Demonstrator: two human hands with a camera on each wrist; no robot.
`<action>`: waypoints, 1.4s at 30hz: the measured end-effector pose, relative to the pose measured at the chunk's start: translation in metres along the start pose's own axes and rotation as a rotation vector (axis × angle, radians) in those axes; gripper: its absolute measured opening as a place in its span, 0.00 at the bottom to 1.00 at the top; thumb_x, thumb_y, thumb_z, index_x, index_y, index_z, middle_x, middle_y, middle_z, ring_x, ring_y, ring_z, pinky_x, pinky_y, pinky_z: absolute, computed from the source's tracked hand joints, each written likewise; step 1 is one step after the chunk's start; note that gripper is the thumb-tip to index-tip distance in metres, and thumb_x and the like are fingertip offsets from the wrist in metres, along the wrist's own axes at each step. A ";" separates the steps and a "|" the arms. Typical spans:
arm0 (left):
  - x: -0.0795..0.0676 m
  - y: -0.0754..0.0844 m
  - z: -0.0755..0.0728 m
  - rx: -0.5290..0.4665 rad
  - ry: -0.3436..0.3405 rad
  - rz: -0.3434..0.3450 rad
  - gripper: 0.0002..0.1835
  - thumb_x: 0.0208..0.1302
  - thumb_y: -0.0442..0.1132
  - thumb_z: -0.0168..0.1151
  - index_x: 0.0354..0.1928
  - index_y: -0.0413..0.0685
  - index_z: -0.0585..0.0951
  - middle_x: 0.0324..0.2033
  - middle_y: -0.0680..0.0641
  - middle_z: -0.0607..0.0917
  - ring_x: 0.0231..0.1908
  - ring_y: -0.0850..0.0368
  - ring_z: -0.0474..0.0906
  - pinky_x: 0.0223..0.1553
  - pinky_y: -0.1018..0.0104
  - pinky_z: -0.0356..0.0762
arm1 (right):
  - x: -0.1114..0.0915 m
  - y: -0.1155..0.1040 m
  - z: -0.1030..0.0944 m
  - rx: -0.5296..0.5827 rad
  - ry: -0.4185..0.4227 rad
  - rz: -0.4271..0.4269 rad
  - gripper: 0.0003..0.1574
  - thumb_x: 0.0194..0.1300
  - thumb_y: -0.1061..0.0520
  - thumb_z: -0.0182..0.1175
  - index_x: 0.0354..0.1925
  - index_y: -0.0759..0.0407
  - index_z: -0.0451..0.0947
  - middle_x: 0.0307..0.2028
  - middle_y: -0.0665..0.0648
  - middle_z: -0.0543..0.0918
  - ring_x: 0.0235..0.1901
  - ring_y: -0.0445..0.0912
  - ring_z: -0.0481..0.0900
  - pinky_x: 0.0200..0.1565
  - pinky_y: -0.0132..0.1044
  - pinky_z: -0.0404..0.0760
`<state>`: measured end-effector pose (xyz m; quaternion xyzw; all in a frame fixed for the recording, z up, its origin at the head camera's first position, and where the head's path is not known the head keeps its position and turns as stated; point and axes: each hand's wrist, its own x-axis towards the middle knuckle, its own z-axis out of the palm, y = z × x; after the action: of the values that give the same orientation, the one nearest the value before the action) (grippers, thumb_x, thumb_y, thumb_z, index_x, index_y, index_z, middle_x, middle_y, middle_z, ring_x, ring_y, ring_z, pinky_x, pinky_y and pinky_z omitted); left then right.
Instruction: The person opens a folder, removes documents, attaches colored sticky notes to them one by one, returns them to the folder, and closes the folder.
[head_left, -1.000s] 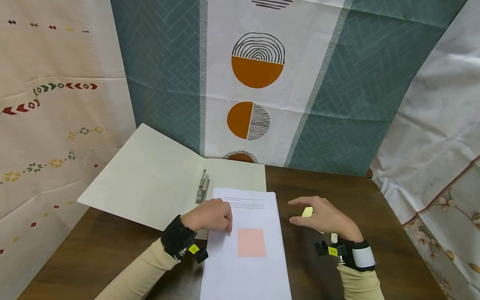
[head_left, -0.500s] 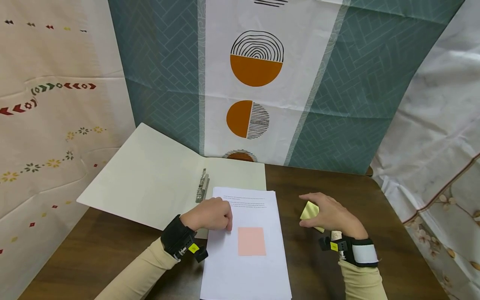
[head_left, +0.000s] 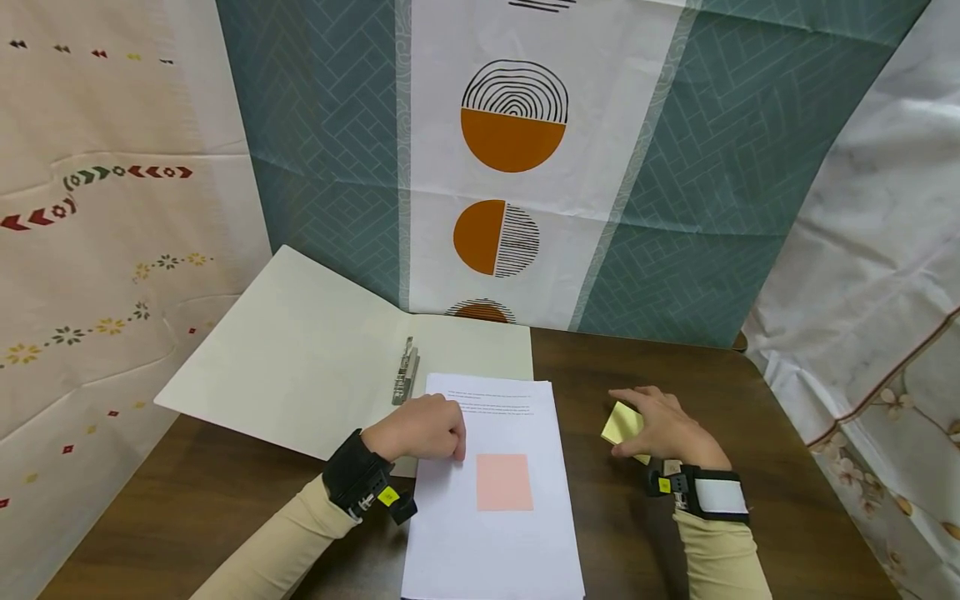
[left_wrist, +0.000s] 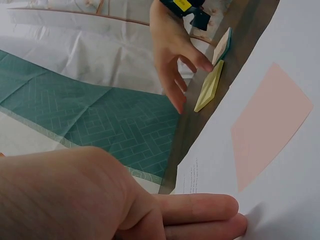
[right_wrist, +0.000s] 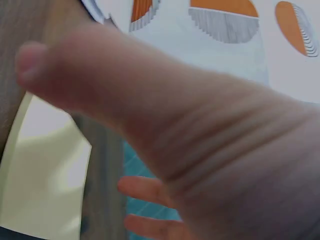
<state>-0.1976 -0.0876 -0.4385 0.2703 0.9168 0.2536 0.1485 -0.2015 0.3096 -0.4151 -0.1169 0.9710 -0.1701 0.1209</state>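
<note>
My left hand rests its fingertips on a stack of white paper with printed lines near its top. Two of its fingers show nearly straight against the sheet in the left wrist view. A square pink sticky note lies on the top sheet, just right of that hand. At the right, my right hand hovers with thumb and fingers spread around a yellow sticky note pad. The thumb tip overlaps the pad's edge in the right wrist view.
Behind the stack lies an opened white binder folder with a metal clip; its cover leans toward the wall cloth. A second, pale small pad lies beside the yellow one. The brown wooden table extends right.
My right hand has moved right and lowered around the yellow pad, which now shows more between thumb and fingers. The left hand has stayed on the paper.
</note>
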 end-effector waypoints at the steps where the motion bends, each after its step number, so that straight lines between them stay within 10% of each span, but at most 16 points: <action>1: 0.000 0.000 0.000 0.000 0.001 0.001 0.17 0.66 0.26 0.61 0.29 0.48 0.96 0.34 0.48 0.95 0.31 0.55 0.76 0.31 0.64 0.60 | 0.001 0.002 0.002 0.004 -0.004 0.009 0.62 0.55 0.49 0.86 0.82 0.60 0.71 0.76 0.81 0.69 0.68 0.79 0.70 0.51 0.71 0.84; 6: 0.000 0.001 0.001 0.003 0.003 0.005 0.17 0.67 0.26 0.62 0.29 0.48 0.96 0.34 0.48 0.95 0.30 0.55 0.75 0.30 0.64 0.60 | 0.008 0.009 0.010 0.004 -0.022 0.034 0.52 0.56 0.57 0.84 0.77 0.60 0.77 0.67 0.79 0.74 0.52 0.64 0.75 0.42 0.51 0.83; 33: 0.000 0.001 0.000 -0.004 0.005 -0.006 0.17 0.67 0.26 0.62 0.29 0.49 0.96 0.33 0.48 0.94 0.30 0.54 0.76 0.30 0.63 0.60 | 0.017 0.024 0.019 -0.034 0.065 -0.041 0.39 0.56 0.55 0.84 0.66 0.54 0.86 0.54 0.71 0.81 0.41 0.57 0.79 0.36 0.46 0.81; 42: -0.001 0.001 0.001 0.002 0.006 -0.012 0.17 0.68 0.26 0.62 0.29 0.49 0.96 0.35 0.47 0.95 0.31 0.54 0.76 0.31 0.63 0.61 | 0.006 -0.002 0.004 -0.005 0.141 -0.002 0.40 0.57 0.54 0.82 0.68 0.56 0.85 0.57 0.71 0.82 0.42 0.56 0.80 0.37 0.47 0.81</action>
<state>-0.1961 -0.0873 -0.4383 0.2640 0.9191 0.2527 0.1470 -0.2053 0.3051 -0.4195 -0.1059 0.9774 -0.1755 0.0515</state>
